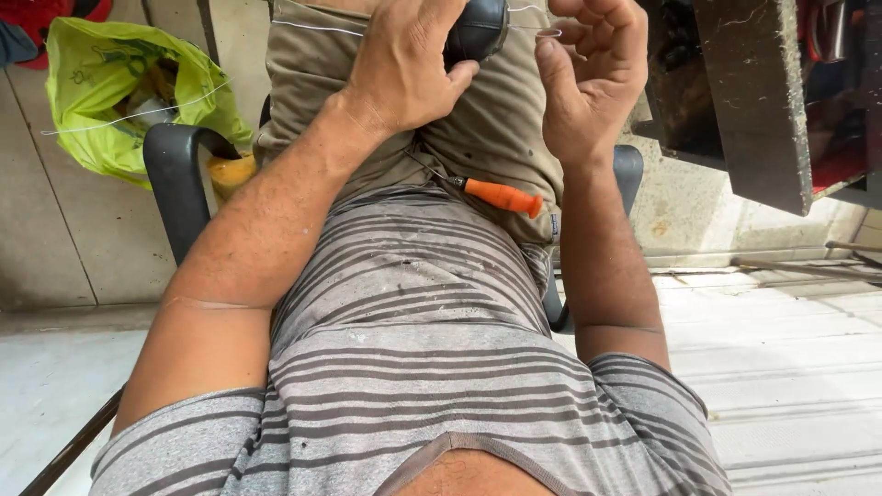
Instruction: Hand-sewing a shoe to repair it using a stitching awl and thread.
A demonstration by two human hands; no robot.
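**Apparently mid-threading: thin line held at a dark rounded object on the lap**

Seemingly, the work is caught partway. A dark rounded object, cut off by the top edge of the view, is gripped on the lap by the left hand, its thumb pressed against the object's side. The right hand is raised just beside it, fingers curled narrowly, with a thin pale line pinched near the fingertips and a small loop seen at its end. The line is stretched between that pinch and the dark object. What the object is, or whether any line has been wound or fastened on it, cannot be told, so little can be judged as finished.

An orange-handled tool is laid unused on the lap, its handle resting against the khaki shorts, apart from both hands.

As for containers, one yellow-green plastic bag is seen on the floor beside the dark chair armrest. It is open and crumpled; pale and brownish items are glimpsed inside, but they cannot be identified. Another length of pale line is drawn across its front.
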